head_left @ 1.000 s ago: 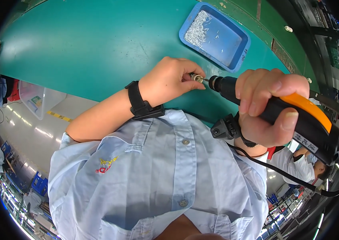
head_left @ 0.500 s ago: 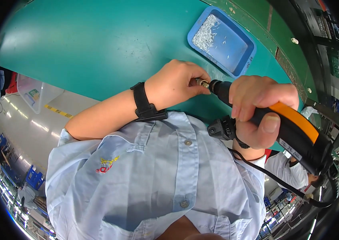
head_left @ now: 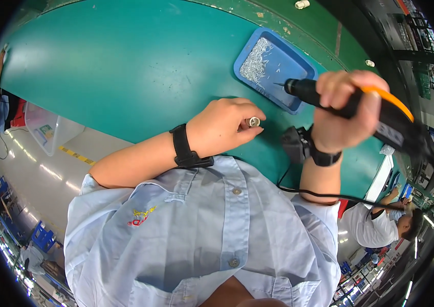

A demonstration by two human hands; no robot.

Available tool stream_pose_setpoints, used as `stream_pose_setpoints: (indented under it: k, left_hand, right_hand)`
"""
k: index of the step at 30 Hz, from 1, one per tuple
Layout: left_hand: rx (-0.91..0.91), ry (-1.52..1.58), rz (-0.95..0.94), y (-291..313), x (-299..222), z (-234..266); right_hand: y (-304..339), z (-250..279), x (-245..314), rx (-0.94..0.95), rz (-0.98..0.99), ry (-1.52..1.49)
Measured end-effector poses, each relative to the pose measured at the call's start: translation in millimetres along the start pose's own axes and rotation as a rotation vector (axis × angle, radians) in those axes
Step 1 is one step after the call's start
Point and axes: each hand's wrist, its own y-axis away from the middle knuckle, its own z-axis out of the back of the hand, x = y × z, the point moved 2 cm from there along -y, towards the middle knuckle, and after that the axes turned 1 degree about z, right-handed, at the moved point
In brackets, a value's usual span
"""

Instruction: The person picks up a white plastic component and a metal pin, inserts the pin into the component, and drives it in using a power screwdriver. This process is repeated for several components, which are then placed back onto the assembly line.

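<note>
My left hand (head_left: 227,123) is closed around a small round whitish part (head_left: 253,122), its hollow end showing between thumb and fingertips. The part's exact kind is too small to make out. In my right hand (head_left: 350,105) is a black and orange electric screwdriver (head_left: 381,110), gripped round its body and pointing left. Its thin bit hangs over a blue plastic tray (head_left: 294,48). Many small silvery screws (head_left: 254,64) are heaped in the tray's left end, with a few scattered farther along.
A green tabletop (head_left: 120,66) spreads under my hands. A black cable (head_left: 350,197) runs beside my right forearm. Past the table's left edge is a clear plastic bin (head_left: 48,130). Co-workers sit at the far left and at the right (head_left: 370,225).
The screwdriver has come away from the part in my left hand and moved up and right, over the tray. My left hand keeps hold of the part, its end now turned upward.
</note>
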Motion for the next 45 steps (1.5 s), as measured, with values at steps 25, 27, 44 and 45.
stream_pose_setpoints:
  k: [25, 27, 44, 45]
  left_hand:
    - [-0.205, -0.022, -0.421, -38.7, -3.0, 9.3]
    - [-0.199, 0.01, -0.435, -40.9, -0.8, 6.5]
    - [-0.161, 0.173, -0.415, -47.9, 8.4, 5.3]
    - [-0.166, 0.167, -0.418, -47.3, 7.8, 4.8]
  right_hand:
    - [10.0, -6.5, 54.4, 0.043, 0.034, 0.022]
    - [9.6, -4.2, 55.2, 0.051, 0.019, 0.026]
    - [11.4, -4.7, 53.0, 0.1, -0.07, 0.031]
    - [12.1, -4.6, 52.5, 0.104, -0.069, 0.008]
